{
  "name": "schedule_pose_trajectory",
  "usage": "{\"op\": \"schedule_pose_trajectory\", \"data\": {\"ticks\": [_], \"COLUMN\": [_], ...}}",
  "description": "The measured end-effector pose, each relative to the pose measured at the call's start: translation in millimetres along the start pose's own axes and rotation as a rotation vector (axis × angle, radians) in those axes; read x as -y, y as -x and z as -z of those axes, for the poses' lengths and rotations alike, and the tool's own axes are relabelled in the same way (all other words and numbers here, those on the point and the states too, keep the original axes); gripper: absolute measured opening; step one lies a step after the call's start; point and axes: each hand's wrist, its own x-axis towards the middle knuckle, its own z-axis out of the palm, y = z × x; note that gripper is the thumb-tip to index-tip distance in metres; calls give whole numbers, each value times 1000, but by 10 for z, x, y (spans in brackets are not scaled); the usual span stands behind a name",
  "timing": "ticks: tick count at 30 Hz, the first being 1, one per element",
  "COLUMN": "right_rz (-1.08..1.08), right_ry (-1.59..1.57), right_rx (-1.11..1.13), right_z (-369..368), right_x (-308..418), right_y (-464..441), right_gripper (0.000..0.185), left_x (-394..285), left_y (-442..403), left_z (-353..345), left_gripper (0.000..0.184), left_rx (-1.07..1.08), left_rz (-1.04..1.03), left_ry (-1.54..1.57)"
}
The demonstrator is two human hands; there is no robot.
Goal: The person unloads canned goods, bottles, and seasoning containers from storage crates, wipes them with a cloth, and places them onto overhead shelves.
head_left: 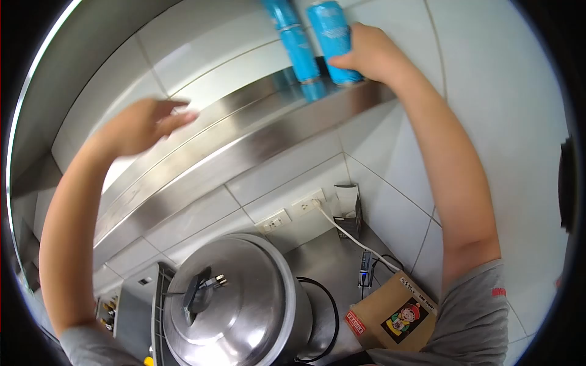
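My right hand (375, 53) is wrapped round a blue can (329, 36), which is upright at the right end of a steel wall shelf (201, 161). Just left of it are two more blue cans, an upper can (279, 12) stacked on a lower can (299, 52). The top of the stack is cut off by the frame edge. My left hand (143, 127), slightly blurred, hovers in front of the shelf's left part. Its fingers are apart and nothing shows in them.
Below the shelf stands a large lidded steel pot (235, 305), with a plug and cord on its lid. Right of it are a cardboard box (378, 299), a small black box (349, 216) and a white cable (348, 235) from a wall outlet (308, 202). A tiled wall closes off the right.
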Motion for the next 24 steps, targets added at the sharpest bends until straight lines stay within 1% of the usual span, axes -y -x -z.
{"op": "schedule_pose_trajectory", "data": {"ticks": [1, 3, 4, 6, 7, 9, 10, 11, 13, 14, 15, 16, 17, 18, 20, 21, 23, 24], "right_rz": [28, -76, -53, -46, -21, -106, -117, -95, -177, -217, -253, -236, -210, -184, -131, -55, 50, 73], "right_ry": [10, -268, -258, -430, -421, -322, -205, -188, -101, -113, -125, -107, -93, -88, 64, 82, -4, 41], "right_rx": [4, 291, 301, 417, 431, 618, 682, 697, 745, 753, 756, 746, 715, 691, 650, 626, 708, 726], "right_z": [7, 0, -83, -318, -370, -477, -579, -593, -674, -791, -896, -965, -995, -1017, -1151, -1177, -1406, -1320], "right_x": [50, 203, 319, 548, 633, 691, 656, 695, 810, 762, 707, 679, 677, 671, 537, 550, 154, 185], "right_y": [-61, -185, -248, -368, -453, -656, -825, -888, -1013, -1093, -1187, -1213, -1150, -1110, -1208, -1170, -1396, -1372], "right_gripper": [57, 57, 57, 59, 59, 56, 53, 53, 55, 56, 58, 58, 56, 54, 45, 41, 38, 39], "left_x": [162, 389, 488, 645, 687, 606, 662, 671, 661, 672, 694, 716, 732, 737, 751, 766, 712, 689], "left_y": [384, 975, 1201, 1524, 1630, 1723, 1736, 1732, 1699, 1698, 1697, 1685, 1677, 1673, 1645, 1639, 1649, 1666], "left_z": [-22, -109, -190, -389, -430, -476, -560, -579, -622, -658, -695, -731, -761, -777, -843, -874, -806, -763], "left_gripper": [76, 76, 75, 70, 70, 68, 65, 65, 65, 65, 66, 67, 67, 68, 70, 71, 75, 75], "left_rx": [14, 49, 58, 48, 37, -19, -122, -130, -157, -152, -207, -262, -257, -301, -391, -446, -370, -347], "left_rz": [47, 110, 108, 99, 121, 118, 66, 88, 95, 120, 97, 76, 104, 76, 35, 30, 83, 99], "left_ry": [41, 195, 217, 311, 328, 215, 226, 247, 166, 181, 150, 117, 130, 95, 31, -2, 8, 29]}}
